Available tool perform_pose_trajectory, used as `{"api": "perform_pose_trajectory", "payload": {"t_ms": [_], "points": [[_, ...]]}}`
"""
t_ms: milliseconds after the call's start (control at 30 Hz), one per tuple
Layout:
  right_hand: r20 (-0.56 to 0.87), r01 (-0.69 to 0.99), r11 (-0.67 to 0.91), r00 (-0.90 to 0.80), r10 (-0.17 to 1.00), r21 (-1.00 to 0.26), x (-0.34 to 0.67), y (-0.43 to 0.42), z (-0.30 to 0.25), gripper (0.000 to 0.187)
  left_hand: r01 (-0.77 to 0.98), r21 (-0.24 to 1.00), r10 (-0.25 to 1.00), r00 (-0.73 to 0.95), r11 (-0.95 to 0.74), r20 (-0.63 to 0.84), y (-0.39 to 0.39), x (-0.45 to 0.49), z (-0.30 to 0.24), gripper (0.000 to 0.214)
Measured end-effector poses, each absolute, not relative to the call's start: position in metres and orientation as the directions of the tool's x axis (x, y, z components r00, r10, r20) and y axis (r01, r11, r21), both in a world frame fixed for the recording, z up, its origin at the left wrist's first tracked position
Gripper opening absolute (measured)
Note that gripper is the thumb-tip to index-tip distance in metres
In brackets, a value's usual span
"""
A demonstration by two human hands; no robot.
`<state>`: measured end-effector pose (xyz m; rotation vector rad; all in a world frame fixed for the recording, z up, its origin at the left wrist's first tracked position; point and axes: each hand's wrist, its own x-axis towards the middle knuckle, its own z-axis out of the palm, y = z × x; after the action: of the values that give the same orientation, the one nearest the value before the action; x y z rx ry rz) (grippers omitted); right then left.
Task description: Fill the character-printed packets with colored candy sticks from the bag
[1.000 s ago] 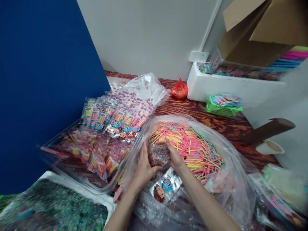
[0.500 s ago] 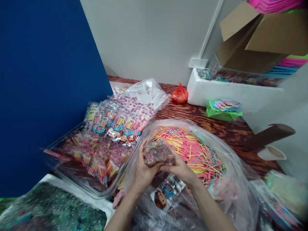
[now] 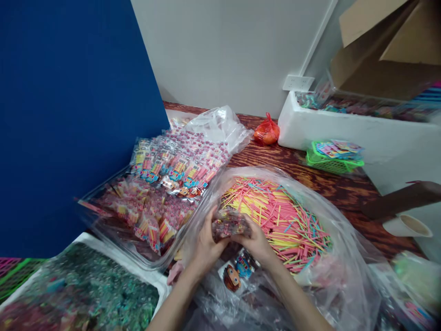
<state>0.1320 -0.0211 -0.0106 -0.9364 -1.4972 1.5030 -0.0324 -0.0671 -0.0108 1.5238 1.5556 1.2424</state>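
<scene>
My left hand (image 3: 206,248) and my right hand (image 3: 257,243) together grip a small clear packet (image 3: 229,223) with a coloured print, held just above a cartoon-printed card (image 3: 237,274) lying on crumpled plastic. Right behind the packet, a big clear bag (image 3: 344,248) holds a heap of pink, yellow and green sticks (image 3: 279,216). To the left a clear tray (image 3: 103,230) is full of filled packets (image 3: 172,177) laid in rows.
A blue panel (image 3: 69,115) stands at the left. White foam boxes sit at the near left (image 3: 148,278) and far right (image 3: 344,133). A green basket (image 3: 330,161), an orange bag (image 3: 267,132), a paper cup (image 3: 408,225) and cardboard boxes (image 3: 389,41) are at the right.
Both hands lifted the small packet up off the card, then lowered it slightly while still gripping it. The view shifted a little to the left.
</scene>
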Motion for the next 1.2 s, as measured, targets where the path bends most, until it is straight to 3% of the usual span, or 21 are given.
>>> {"api": "perform_pose_trajectory", "payload": {"t_ms": [167, 367, 567, 700, 867, 1033, 1133, 1200], "points": [[0.122, 0.229, 0.235, -0.421, 0.899, -0.945, 0.136, -0.022, -0.018, 0.042, 0.332, 0.934, 0.977, -0.116, -0.133, 0.180, -0.068, -0.031, -0.022, 0.058], [0.176, 0.365, 0.370, -0.468, 0.866, -0.854, 0.147, -0.032, 0.026, 0.087, 0.226, 0.970, 0.986, -0.121, -0.084, 0.114, -0.070, -0.030, -0.013, 0.056], [0.347, 0.393, 0.592, -0.537, 0.769, -0.704, 0.132, -0.039, 0.067, 0.042, 0.229, 0.969, 0.984, -0.132, -0.089, 0.121, -0.070, -0.029, -0.012, 0.055], [0.342, 0.433, 0.581, -0.512, 0.788, -0.689, 0.121, -0.035, 0.059, 0.026, 0.239, 0.965, 0.977, -0.154, -0.109, 0.148, -0.069, -0.029, -0.014, 0.057], [0.325, 0.450, 0.575, -0.518, 0.791, -0.684, 0.116, -0.035, 0.053, 0.030, 0.207, 0.970, 0.974, -0.155, -0.129, 0.163, -0.066, -0.028, -0.017, 0.053], [0.254, 0.493, 0.575, -0.572, 0.780, -0.653, 0.108, -0.033, 0.056, 0.015, 0.233, 0.958, 0.970, -0.136, -0.168, 0.203, -0.065, -0.028, -0.014, 0.043], [0.205, 0.379, 0.496, -0.596, 0.777, -0.781, 0.121, -0.027, 0.058, 0.025, 0.193, 0.970, 0.973, -0.147, -0.150, 0.179, -0.066, -0.029, -0.012, 0.043], [0.180, 0.246, 0.378, -0.575, 0.798, -0.892, 0.138, -0.019, 0.054, 0.051, 0.151, 0.982, 0.980, -0.148, -0.109, 0.132, -0.067, -0.029, -0.012, 0.046]]}}
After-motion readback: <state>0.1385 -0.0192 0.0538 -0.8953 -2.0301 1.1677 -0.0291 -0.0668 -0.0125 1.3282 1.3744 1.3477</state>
